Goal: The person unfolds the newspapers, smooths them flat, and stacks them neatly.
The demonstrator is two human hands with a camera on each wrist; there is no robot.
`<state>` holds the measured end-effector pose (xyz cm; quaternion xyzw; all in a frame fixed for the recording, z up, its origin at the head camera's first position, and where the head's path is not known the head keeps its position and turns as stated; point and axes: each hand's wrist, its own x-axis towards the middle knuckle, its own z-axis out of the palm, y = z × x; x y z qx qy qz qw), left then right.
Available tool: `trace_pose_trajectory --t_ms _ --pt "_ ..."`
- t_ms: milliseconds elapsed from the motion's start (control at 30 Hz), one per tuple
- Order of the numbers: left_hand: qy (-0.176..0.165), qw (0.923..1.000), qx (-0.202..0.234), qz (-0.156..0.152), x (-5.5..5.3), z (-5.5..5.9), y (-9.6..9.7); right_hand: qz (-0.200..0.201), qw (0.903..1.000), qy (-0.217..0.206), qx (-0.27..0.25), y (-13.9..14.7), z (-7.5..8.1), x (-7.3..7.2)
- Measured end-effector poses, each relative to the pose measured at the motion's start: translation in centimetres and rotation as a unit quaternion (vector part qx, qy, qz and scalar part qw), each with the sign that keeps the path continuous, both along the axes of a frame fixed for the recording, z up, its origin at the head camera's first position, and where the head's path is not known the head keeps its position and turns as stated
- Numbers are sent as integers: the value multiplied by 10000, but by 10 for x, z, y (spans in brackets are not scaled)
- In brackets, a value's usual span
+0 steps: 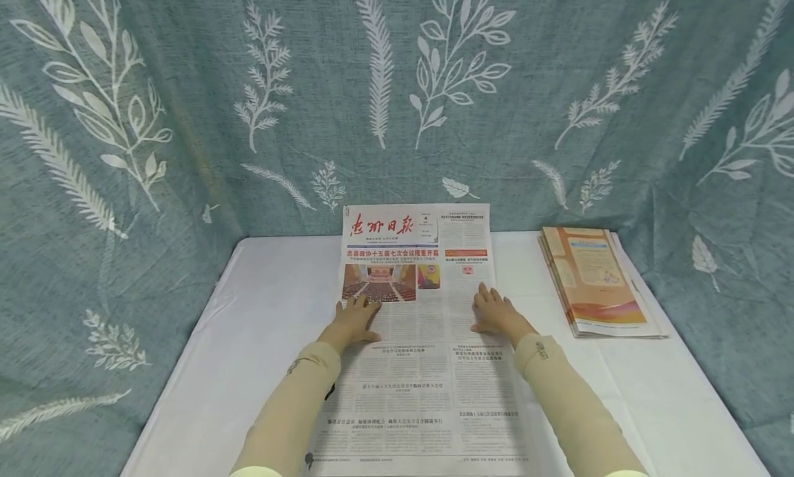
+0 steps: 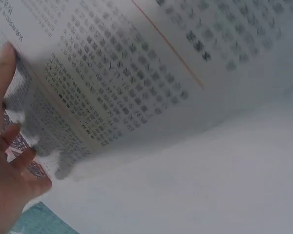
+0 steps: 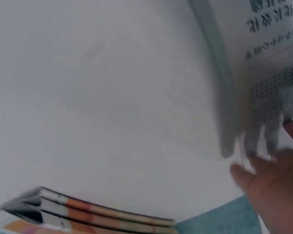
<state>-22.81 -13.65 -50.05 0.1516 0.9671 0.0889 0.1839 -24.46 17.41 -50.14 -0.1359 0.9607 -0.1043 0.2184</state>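
A newspaper [image 1: 403,367] with red title characters and a photo of a hall lies lengthwise along the middle of the white table. My left hand [image 1: 355,322] is at its left edge, just below the photo, with fingers spread and touching the paper. Across from it, my right hand [image 1: 498,313] lies at the right edge, fingers loosely extended. In the left wrist view, the left hand [image 2: 12,165] appears beside the printed columns. The right wrist view shows part of the right hand [image 3: 278,183] by the paper's margin; its fingertips are partly cut off.
A stack of booklets [image 1: 598,284] with orange and tan covers sits at the right of the table [image 1: 260,311]. Behind and beside the table hangs a teal cloth [image 1: 322,105] with white leaf patterns. The newspaper's top end reaches up to this cloth.
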Motion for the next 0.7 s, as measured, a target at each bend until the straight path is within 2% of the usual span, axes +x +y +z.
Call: trace_pose_trajectory --t_ms 100,267,500,700 --pt "-154 9993 317 95 0 -1 -1 18 9997 40 -223 4 -4 0" --pt "-350 9981 480 150 2 3 2 86 9998 165 -94 8 -7 0" --pt "-373 9989 124 258 7 5 6 145 9997 195 92 9 -5 1" --pt "-326 9990 -123 281 11 4 6 29 9999 -96 -100 10 2 6"
